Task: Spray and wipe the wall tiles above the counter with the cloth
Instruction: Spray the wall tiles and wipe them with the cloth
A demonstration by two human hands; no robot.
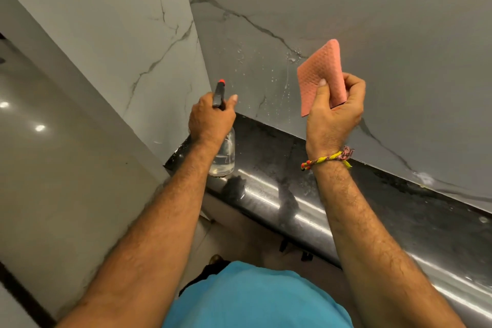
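Observation:
My left hand (210, 120) grips the neck of a clear spray bottle (225, 154) with a black trigger head and red nozzle tip, held upright just above the counter's left end and pointed at the wall. My right hand (335, 112) pinches a folded pink waffle cloth (319, 72) between thumb and fingers, held up close in front of the wall. The grey marble-veined wall tiles (266, 42) carry spray droplets and a few runs between the two hands.
A glossy black counter (399, 221) runs diagonally from the corner toward the lower right, with a rounded front edge. A second marble wall (119, 34) meets the tiled wall at the corner on the left. Pale floor (40, 154) lies lower left.

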